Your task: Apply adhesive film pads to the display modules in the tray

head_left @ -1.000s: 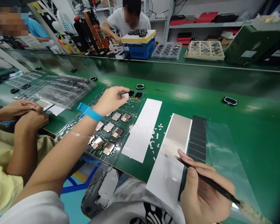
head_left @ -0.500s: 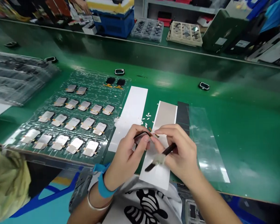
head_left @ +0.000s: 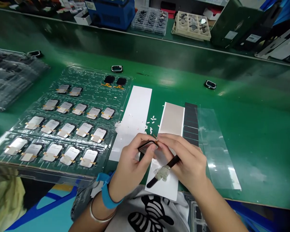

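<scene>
Between thumb and fingers, my left hand (head_left: 135, 158) grips a small dark-rimmed part (head_left: 146, 147) with a pale face. My right hand (head_left: 186, 158) has its fingertips pinched at the orange flex tail of that part, touching its right end. A black stick (head_left: 152, 182) with a lump of greyish putty (head_left: 162, 173) round it is also held in my right hand, pointing down to the left. Under the hands lies a white sheet (head_left: 168, 190); left of it is another white strip (head_left: 137, 109). Small white pieces (head_left: 152, 120) are scattered between the strips.
A clear tray (head_left: 70, 72) at the left holds several silver-backed parts and two black ones. Stacked trays (head_left: 12, 74) stand farther left. A dark strip (head_left: 190, 124) and a clear film (head_left: 216, 145) lie at the right. A shelf edge (head_left: 147, 37) with boxes runs behind.
The held part has tilted so that more of its pale face shows. My right fingers have closed in at its flex tail. The camera view has shifted slightly.
</scene>
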Available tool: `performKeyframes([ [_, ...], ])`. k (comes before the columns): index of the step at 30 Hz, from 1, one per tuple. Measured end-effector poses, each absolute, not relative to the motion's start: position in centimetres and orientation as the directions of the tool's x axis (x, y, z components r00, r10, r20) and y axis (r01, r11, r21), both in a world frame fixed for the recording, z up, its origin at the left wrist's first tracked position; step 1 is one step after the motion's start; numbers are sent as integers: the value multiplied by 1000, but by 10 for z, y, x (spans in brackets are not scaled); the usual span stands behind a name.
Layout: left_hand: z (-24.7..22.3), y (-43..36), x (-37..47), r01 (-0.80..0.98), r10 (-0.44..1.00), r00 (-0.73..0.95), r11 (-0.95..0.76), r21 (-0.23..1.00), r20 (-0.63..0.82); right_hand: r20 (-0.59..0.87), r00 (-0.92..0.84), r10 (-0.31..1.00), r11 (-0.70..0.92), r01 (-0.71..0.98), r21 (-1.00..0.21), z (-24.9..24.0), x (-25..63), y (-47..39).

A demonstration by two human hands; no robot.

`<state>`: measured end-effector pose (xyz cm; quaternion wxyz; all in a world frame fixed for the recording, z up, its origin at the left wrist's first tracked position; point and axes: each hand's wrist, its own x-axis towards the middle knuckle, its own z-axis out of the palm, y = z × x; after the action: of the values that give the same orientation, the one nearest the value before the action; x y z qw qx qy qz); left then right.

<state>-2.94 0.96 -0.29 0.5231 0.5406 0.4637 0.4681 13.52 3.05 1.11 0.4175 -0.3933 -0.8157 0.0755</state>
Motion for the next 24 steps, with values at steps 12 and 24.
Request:
performKeyframes([
  [12,2,7,-27,14,992,129,-11,1000,9,273,-155,949,314,426,-848,23,131,37],
  [24,0,0,-28,-82,984,134,126,989,-114,-105,-142,984,-81,169,-982,13,124,44],
])
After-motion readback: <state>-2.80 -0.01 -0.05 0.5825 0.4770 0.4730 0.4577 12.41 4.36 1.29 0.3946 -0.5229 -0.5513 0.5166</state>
